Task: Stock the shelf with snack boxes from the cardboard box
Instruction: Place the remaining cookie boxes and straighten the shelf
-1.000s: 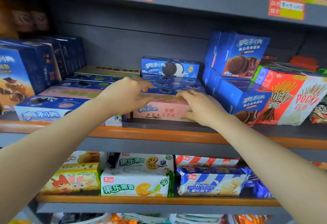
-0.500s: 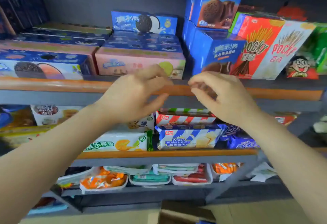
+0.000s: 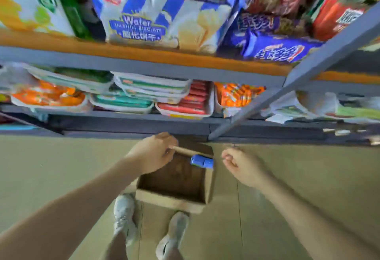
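An open cardboard box (image 3: 172,200) stands on the floor at the foot of the shelf unit, just ahead of my shoes. One blue snack box (image 3: 202,161) lies in its far right corner; the rest of the inside looks bare. My left hand (image 3: 153,152) hovers over the box's far left corner with loosely curled fingers, holding nothing. To the right of the box, my right hand (image 3: 241,164) hangs above the floor, fingers loosely curled, also holding nothing. The view is motion-blurred.
The shelf (image 3: 144,54) above holds wafer bags (image 3: 144,17) and other snack packs; the one below it carries trays of wrapped snacks (image 3: 185,99). A grey diagonal shelf post (image 3: 287,78) runs down to the floor right of the box. My two shoes (image 3: 123,214) stand behind the box.
My gaze has dropped from the upper cookie shelf to the floor. Both hands have left the shelf and come down toward the cardboard box, holding nothing.
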Tool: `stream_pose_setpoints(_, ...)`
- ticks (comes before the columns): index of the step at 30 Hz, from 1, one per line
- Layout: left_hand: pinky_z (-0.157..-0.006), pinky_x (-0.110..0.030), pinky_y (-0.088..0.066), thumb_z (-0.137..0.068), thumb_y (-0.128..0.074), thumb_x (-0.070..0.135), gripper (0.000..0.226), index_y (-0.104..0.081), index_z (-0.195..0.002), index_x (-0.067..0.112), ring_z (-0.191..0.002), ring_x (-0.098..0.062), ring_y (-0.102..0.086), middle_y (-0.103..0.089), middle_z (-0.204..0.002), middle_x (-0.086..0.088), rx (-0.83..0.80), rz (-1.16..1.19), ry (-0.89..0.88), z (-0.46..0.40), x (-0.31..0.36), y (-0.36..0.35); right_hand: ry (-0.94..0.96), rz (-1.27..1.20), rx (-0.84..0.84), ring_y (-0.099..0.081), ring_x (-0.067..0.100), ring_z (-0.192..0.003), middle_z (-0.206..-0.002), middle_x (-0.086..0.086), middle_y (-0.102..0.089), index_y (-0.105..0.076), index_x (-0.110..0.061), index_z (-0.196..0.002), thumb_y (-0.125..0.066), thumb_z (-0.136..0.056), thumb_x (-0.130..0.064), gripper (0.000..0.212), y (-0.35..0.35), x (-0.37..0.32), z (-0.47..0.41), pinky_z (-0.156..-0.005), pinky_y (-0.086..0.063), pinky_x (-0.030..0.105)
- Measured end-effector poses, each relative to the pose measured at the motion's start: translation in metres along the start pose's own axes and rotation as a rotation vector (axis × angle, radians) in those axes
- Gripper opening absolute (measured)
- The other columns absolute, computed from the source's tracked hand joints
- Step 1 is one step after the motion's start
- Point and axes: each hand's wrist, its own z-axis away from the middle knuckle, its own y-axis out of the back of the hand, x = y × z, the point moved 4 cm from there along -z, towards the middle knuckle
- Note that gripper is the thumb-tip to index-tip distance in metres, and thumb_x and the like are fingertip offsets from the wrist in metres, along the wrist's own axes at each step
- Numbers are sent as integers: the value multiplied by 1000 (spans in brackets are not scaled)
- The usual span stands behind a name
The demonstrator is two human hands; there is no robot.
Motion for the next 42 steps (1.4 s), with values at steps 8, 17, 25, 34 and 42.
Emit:
stream_pose_setpoints(8, -89, -36, -47, -79, -35, 37, 44, -63, -109, 22, -99, -26, -59, -60, -109, -1, -227, 70, 216, -34, -118, -200, -249, 126, -82, -51, 28, -113, -124, 9, -52, -46, -12, -122, -50, -91, -34, 38, -227, 87, -95, -84, -45, 34)
stream_pose_setpoints(17, -82, -25, -49, -95, -42, 25, 27, -57, -118, 27, -92, -7, -57, -58, -112, 10, -448, 44, 213, -72, -197, -353, -312, 178, 40, -26, 30, -137, -148, 8, -30, -26, -10, -142, -54, -88, -12, 61, -368, 163, -186, -108, -30, 39)
stream_pose_setpoints(25, -77, -19, -45, -96, -41, 27, 29, -54, -122, 26, -90, -4, -55, -57, -118, 10, -516, -32, 123, -88, -206, -385, -236, 179, 233, -46, 38, -115, -124, 18, -50, -52, -3, -124, -72, -72, -8, 56, -391, 191, -199, -88, -44, 45)
stream_pose_setpoints(34, -97, -25, -40, -84, -62, 34, 60, -35, -137, 28, -116, -8, -45, -45, -129, 10, -426, 160, 84, -87, -164, -382, -78, -379, 94, -59, 14, -87, -97, -9, -61, -51, -24, -109, -66, -63, -40, 51, -335, 157, -141, -72, -50, 32)
stream_pose_setpoints(42, -61, -14, -40, -68, -79, 36, 44, -44, -93, 27, -69, 3, -55, -56, -80, 16, -338, 384, 175, -80, -164, -382, 34, -785, 22, -55, 10, -112, -115, -7, -60, -55, -26, -115, -53, -71, -56, 53, -341, 109, -154, -98, -44, 30)
